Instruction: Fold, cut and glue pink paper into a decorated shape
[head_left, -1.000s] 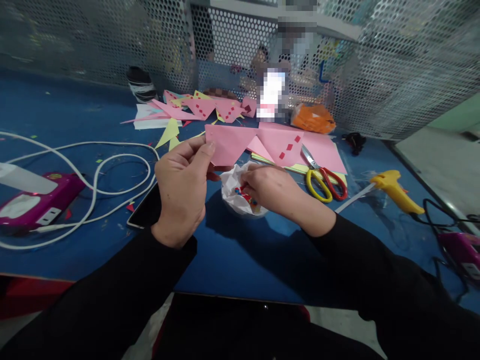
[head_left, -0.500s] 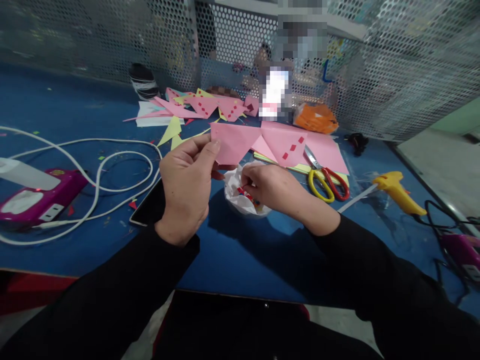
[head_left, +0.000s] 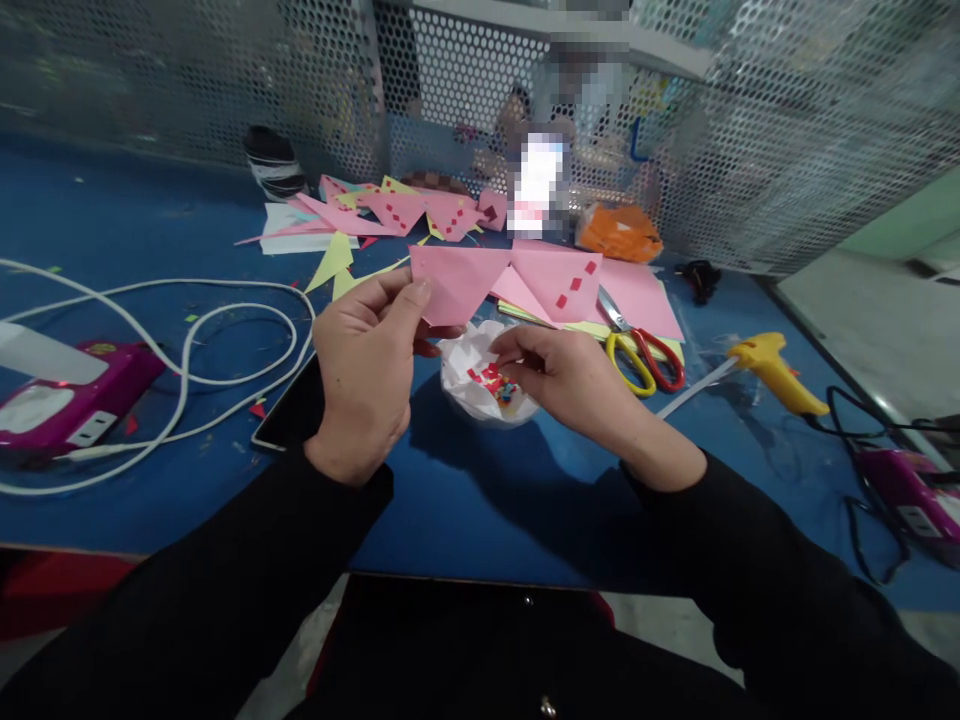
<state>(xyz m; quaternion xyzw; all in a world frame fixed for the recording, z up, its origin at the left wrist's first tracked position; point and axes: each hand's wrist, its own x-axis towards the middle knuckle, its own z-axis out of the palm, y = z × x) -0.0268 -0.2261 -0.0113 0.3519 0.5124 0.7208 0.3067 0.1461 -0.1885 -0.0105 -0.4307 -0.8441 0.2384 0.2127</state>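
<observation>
My left hand (head_left: pixel 367 375) pinches the left end of a pink folded-paper strip (head_left: pixel 465 280) between thumb and fingers. The strip is cut into pointed shapes, and its right part carries a few red paper diamonds (head_left: pixel 576 283). Just below it, a bowl lined with white crumpled paper (head_left: pixel 480 408) holds small red, yellow and blue paper bits (head_left: pixel 491 380). Over the bowl's right side is my right hand (head_left: pixel 559 375), thumb and fingers curled close together. Whatever lies between those fingertips is too small to make out.
Red-and-yellow-handled scissors (head_left: pixel 645 362) rest by stacked coloured paper (head_left: pixel 641 300). A yellow glue gun (head_left: pixel 776 370) lies right. At left are a white cable (head_left: pixel 187 370), a purple power strip (head_left: pixel 97 400) and a dark tablet (head_left: pixel 289 410). Behind stand pink decorated shapes (head_left: pixel 397 210) and a lit phone (head_left: pixel 536 185).
My right hand has lifted slightly and drawn back to the right from deep in the bowl, uncovering more paper bits. My left hand keeps its hold on the paper strip. The view has shifted slightly.
</observation>
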